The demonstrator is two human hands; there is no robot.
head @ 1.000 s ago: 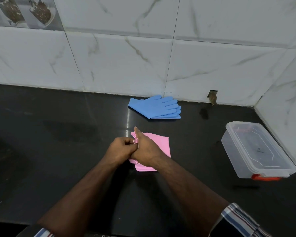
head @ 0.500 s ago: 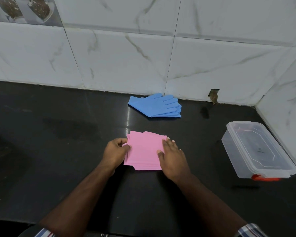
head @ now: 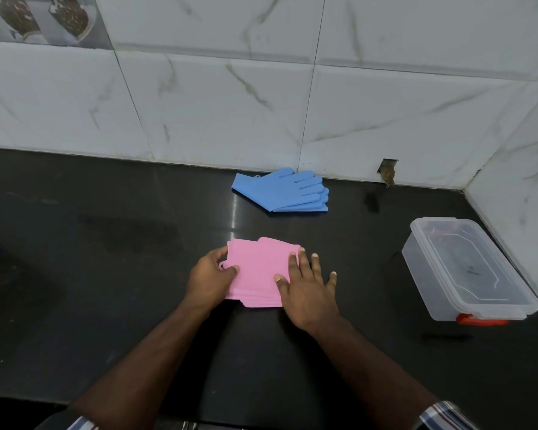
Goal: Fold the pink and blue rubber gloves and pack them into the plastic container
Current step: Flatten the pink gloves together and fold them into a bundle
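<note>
The pink gloves (head: 260,268) lie folded into a flat rectangle on the black counter (head: 106,274). My left hand (head: 210,279) grips their left edge, thumb on top. My right hand (head: 308,290) presses flat on their right side with fingers spread. The blue gloves (head: 281,190) lie stacked and unfolded near the back wall, fingers pointing right. The clear plastic container (head: 466,268) stands at the right with its lid on and an orange-red latch at its near end.
White marble tiles form the back wall and a side wall at the right, meeting in a corner behind the container. A small hole (head: 387,172) shows in the back wall at counter level.
A second ago both hands were bunched together over the pink gloves. They have since spread apart and the gloves now lie flat as a folded rectangle under both hands.
</note>
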